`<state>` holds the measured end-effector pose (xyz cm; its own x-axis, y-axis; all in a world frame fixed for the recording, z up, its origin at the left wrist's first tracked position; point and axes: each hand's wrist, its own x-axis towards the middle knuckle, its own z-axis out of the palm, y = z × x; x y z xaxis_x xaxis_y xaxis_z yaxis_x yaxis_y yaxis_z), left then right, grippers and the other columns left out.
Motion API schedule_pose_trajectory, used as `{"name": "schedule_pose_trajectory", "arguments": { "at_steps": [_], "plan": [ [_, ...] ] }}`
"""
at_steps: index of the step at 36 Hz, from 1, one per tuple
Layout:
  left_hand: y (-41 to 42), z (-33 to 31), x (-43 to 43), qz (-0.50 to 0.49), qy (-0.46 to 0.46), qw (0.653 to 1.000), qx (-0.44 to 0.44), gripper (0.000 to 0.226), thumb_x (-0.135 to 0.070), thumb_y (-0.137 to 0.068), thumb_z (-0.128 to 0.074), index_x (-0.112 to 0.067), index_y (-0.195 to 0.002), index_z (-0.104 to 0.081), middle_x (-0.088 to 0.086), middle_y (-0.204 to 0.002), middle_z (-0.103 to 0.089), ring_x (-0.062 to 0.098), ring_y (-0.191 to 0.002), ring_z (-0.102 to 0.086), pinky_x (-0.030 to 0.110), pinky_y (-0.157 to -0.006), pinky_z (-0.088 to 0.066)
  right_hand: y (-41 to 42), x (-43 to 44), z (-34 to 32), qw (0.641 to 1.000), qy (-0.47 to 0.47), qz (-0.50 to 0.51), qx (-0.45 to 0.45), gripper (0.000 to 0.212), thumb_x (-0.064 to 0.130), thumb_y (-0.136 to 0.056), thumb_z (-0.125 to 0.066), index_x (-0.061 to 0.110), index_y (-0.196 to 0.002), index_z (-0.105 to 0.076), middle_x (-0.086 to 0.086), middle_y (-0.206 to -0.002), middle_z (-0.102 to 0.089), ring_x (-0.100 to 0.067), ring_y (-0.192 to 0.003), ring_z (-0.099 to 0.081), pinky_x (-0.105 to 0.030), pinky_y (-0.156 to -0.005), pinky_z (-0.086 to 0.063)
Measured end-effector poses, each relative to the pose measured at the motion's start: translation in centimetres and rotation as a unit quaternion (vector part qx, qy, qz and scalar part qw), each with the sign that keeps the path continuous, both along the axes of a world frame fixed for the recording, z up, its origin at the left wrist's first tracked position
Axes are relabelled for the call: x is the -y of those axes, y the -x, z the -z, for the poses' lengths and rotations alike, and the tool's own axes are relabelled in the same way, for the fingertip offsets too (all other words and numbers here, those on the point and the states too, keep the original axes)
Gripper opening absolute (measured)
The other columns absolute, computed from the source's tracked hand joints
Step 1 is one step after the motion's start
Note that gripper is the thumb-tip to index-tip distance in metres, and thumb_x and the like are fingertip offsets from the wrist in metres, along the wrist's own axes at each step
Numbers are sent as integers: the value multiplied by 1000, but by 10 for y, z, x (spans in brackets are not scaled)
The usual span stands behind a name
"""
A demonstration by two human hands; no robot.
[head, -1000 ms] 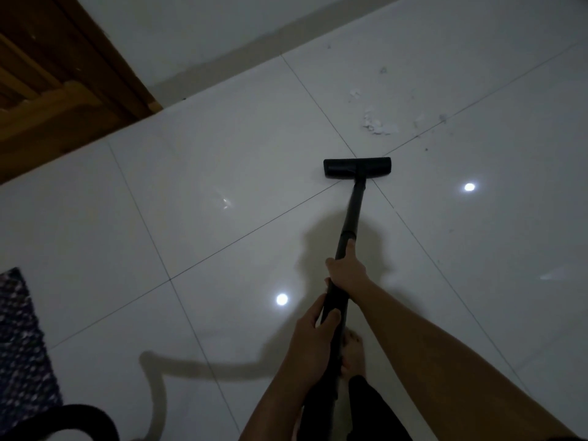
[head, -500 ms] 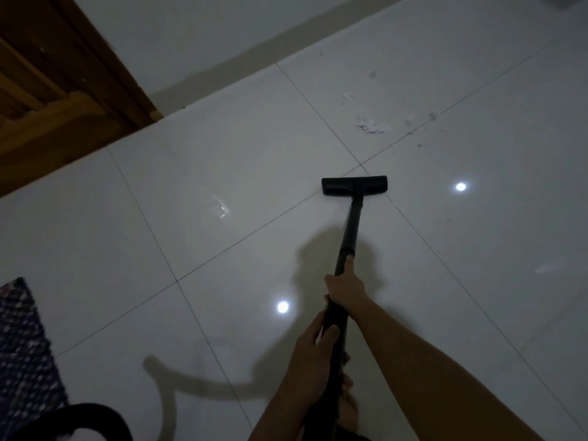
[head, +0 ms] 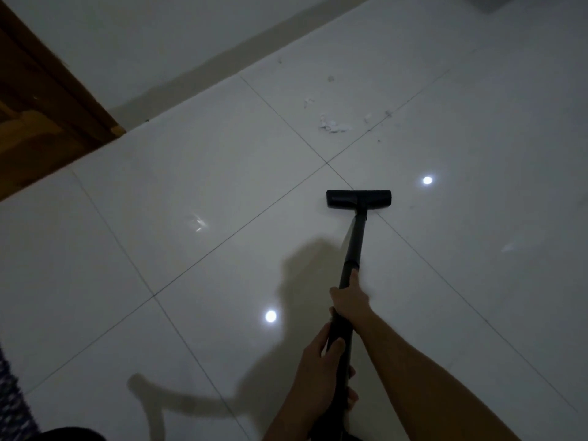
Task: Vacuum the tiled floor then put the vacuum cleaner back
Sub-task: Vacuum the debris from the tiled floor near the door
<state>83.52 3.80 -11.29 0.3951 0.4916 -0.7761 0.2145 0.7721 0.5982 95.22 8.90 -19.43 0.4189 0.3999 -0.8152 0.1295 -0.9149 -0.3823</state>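
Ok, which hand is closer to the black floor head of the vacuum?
Right. The right hand grips the wand partway toward the floor head; the left hand holds it farther back, nearer the body.

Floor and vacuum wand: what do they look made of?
The floor looks like glazed ceramic or porcelain tile, high gloss: it mirrors lights as bright spots, with thin grout lines. The wand is a black tube, satin, a pale sheen along one side; plastic or coated metal, cannot tell. The floor head is matte black, probably plastic.
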Motion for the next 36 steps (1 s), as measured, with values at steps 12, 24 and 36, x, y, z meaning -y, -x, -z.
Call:
{"name": "schedule_pose_trajectory", "arguments": {
  "at_steps": [12,24,36],
  "plan": [
    [58,1,53,135,-2,991,1,35,-21,-99,-42,-30,-132,-49,1,-61,-60,17,-45,-55,28,-48,-46,48,80,-19,990,-11,144,-4,75,16,-96,-46,25,-153,1,-25,-127,-53,-22,-68,-57,-32,-62,-51],
    [112,-13,104,174,25,984,-12,41,-21,-99,-41,-30,-139,-42,16,-72,-57,24,-42,-53,27,-42,-46,100,142,-34,983,-12,183,-21,74,17,-98,-44,26,-153,4,-24,-130,-50,-15,-58,-48,-29,-63,-47],
    [115,-13,140,172,26,985,-16,36,-22,-99,-43,-33,-133,-44,19,-78,-57,22,-45,-53,26,-41,-44,104,178,-31,982,-6,185,-38,75,17,-97,-45,26,-153,4,-22,-125,-52,-15,-58,-48,-30,-68,-45]
  ]
}}
